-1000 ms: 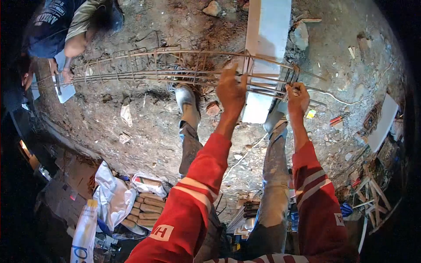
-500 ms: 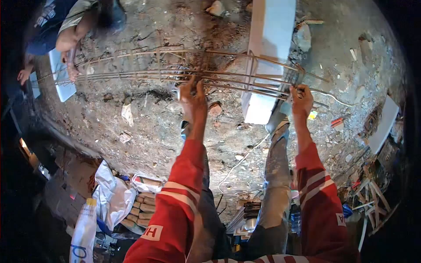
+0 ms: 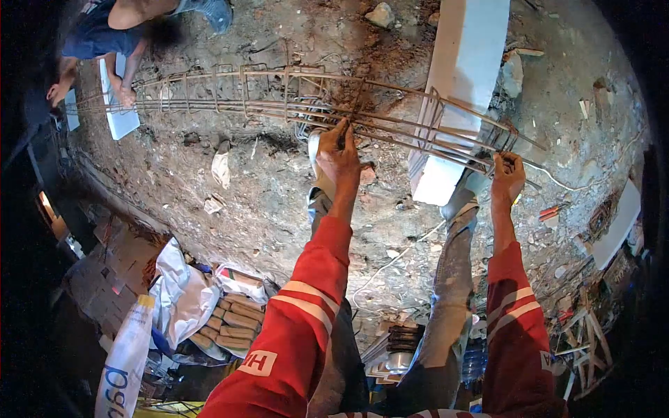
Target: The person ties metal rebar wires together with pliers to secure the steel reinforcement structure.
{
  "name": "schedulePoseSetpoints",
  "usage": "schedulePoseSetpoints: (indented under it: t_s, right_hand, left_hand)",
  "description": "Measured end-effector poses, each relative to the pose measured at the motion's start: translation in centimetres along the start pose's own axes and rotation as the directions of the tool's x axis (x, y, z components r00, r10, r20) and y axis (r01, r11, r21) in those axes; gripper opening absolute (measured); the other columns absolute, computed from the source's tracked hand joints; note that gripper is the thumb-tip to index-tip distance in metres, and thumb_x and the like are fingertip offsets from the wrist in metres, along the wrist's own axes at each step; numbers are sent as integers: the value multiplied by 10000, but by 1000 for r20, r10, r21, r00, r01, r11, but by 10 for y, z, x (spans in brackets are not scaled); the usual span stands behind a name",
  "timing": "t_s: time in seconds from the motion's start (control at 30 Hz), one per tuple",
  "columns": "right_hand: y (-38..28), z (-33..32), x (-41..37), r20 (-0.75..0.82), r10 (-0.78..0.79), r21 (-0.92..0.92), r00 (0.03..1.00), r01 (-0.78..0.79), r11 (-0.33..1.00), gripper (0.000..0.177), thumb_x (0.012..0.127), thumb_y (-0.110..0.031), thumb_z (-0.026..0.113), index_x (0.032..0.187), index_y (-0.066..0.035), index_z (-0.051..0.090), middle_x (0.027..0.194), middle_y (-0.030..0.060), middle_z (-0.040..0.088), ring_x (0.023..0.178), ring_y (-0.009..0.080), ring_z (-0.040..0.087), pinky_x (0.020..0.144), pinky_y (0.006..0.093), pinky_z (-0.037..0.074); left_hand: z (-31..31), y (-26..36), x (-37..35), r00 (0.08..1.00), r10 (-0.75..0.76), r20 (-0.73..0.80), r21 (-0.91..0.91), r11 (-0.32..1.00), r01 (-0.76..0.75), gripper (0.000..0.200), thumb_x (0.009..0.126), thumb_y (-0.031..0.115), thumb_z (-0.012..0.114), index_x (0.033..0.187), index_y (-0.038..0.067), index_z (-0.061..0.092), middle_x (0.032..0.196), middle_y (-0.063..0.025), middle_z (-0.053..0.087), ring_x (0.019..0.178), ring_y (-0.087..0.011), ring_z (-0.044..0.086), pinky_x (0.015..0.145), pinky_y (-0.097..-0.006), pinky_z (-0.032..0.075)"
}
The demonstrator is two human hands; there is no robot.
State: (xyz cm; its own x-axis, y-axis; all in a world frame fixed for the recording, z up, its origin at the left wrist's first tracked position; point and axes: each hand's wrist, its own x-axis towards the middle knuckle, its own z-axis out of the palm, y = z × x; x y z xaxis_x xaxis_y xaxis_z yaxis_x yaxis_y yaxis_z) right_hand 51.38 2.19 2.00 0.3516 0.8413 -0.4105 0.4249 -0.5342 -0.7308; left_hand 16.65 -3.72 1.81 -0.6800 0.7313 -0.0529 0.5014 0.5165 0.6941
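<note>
A long rebar cage (image 3: 268,106) of thin steel bars with square stirrups stretches across the upper view. My left hand (image 3: 339,159) is closed around a near-side bar close to the cage's middle. Further right, my right hand (image 3: 510,177) grips the cage near its right end, where the bar ends stick out past it. Beneath the bars, between my hands, lies a long white board (image 3: 456,90). A coil of wire or bent steel (image 3: 306,120) shows under the cage left of my left hand, partly hidden by the bars.
Another person's hand (image 3: 125,96) is at the cage's far left, above a second white board (image 3: 122,127). Rubble and stones (image 3: 380,14) cover the dirt ground. A white cable (image 3: 401,256) runs near my feet. Red-handled pliers or similar (image 3: 549,213) lie right; bags and a bottle (image 3: 125,355) stand lower left.
The view has shifted, so the cage, boards and ground appear further right. Both my hands keep their grip on the cage. The other person's hand remains at its left end.
</note>
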Motion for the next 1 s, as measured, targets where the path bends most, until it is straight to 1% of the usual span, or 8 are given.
schedulePoseSetpoints:
  t_s: [0.1, 0.13, 0.23, 0.47, 0.57, 0.77, 0.9, 1.0]
  right_hand:
    - [-1, -4, 2, -10, -97, -177, 995, 94, 980, 166, 854, -103, 736, 930, -27, 609, 726, 1, 585, 612, 66, 496, 545, 237, 408]
    - [-6, -4, 2, -16, -99, -184, 995, 95, 978, 166, 854, -103, 736, 930, -27, 609, 726, 1, 585, 612, 66, 496, 545, 237, 408]
    - [-17, -2, -5, 74, -12, -15, 997, 13, 1000, 156, 851, -91, 733, 934, -37, 613, 753, -3, 591, 627, 68, 531, 540, 225, 416]
    - [-22, 10, -8, 81, -27, -159, 996, 40, 986, 134, 840, -69, 724, 913, -45, 613, 790, 42, 632, 715, 119, 577, 656, 267, 479]
    - [-21, 11, -11, 35, -22, -79, 999, 25, 997, 114, 847, -68, 713, 913, -32, 627, 837, 68, 676, 759, 153, 632, 710, 288, 507]
    - [-8, 0, -8, -95, 22, -13, 995, -23, 1000, 117, 838, -91, 727, 872, -23, 638, 752, 62, 657, 678, 143, 596, 643, 307, 487]
    - [-3, -10, -1, -58, -11, -152, 998, 2, 988, 129, 836, -106, 735, 881, -25, 644, 724, 67, 651, 629, 158, 601, 599, 317, 488]
    - [-2, -7, -2, -10, 35, -27, 999, -36, 999, 156, 826, -122, 749, 898, -27, 647, 749, 84, 662, 670, 168, 631, 622, 324, 504]
  left_hand:
    - [-4, 12, 0, 993, -119, 26, -44, 992, 120, 220, 804, 43, 747, 1024, 38, 754, 892, -118, 716, 764, -228, 661, 707, -333, 515]
    - [-1, 3, 0, 1000, 12, -29, -34, 999, -13, 213, 805, 34, 748, 1018, 32, 753, 894, -121, 717, 761, -228, 663, 710, -331, 517]
    - [-2, 0, 2, 996, 89, -8, -22, 996, -90, 199, 812, 20, 741, 1011, 24, 751, 903, -123, 717, 777, -227, 660, 715, -328, 517]
    - [4, -6, -3, 999, 34, -8, -66, 997, -34, 185, 834, 33, 720, 1016, 27, 750, 917, -131, 718, 818, -240, 656, 771, -344, 510]
    - [0, -4, -2, 999, -6, 51, -36, 999, 8, 204, 846, 59, 719, 1047, 32, 742, 881, -111, 699, 769, -221, 639, 736, -347, 505]
    - [-2, 8, -3, 998, 41, 38, 46, 998, -43, 212, 859, 72, 713, 1067, 43, 737, 853, -97, 678, 743, -204, 637, 686, -353, 502]
    - [-2, 16, -2, 998, 65, 27, 37, 997, -66, 238, 858, 62, 711, 1096, 51, 724, 869, -105, 672, 749, -213, 635, 688, -360, 504]
    - [0, 35, -2, 993, 114, 7, 60, 992, -115, 283, 844, 58, 722, 1126, 64, 712, 873, -106, 671, 759, -212, 635, 691, -354, 506]
